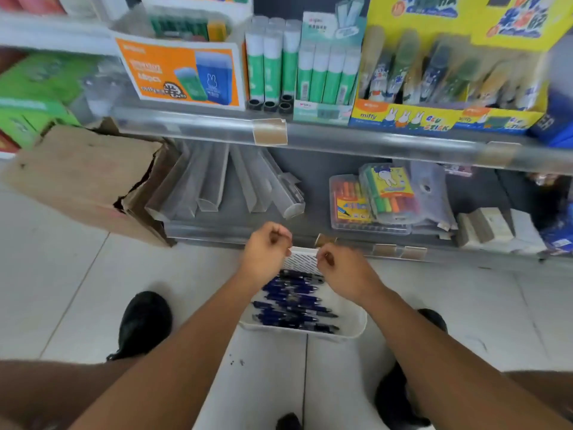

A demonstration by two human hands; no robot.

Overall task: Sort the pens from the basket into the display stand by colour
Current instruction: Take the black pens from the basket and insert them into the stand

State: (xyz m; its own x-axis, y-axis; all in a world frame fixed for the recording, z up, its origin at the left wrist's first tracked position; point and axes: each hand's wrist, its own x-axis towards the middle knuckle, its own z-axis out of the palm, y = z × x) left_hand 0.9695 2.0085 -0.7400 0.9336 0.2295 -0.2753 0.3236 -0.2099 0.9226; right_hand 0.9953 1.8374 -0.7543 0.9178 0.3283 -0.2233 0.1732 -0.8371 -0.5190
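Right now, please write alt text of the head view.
Both hands, left hand and right hand, curl above a white slotted plastic basket of dark blue pens on the pale tiled floor, before stationery shelves.

I see a torn cardboard box [83, 178] beside the shelf, green glue sticks [273, 69] above, and marker packs [375, 200] below.

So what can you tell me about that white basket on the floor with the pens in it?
The white basket looks like plastic, rectangular with rounded corners and a slotted far wall. It sits on the pale tiled floor between the person's shoes, just before the bottom shelf. Dark blue pens lie heaped across it, mostly sideways. The left hand and right hand, fingers curled, are at its far rim; whether they grip it I cannot tell.
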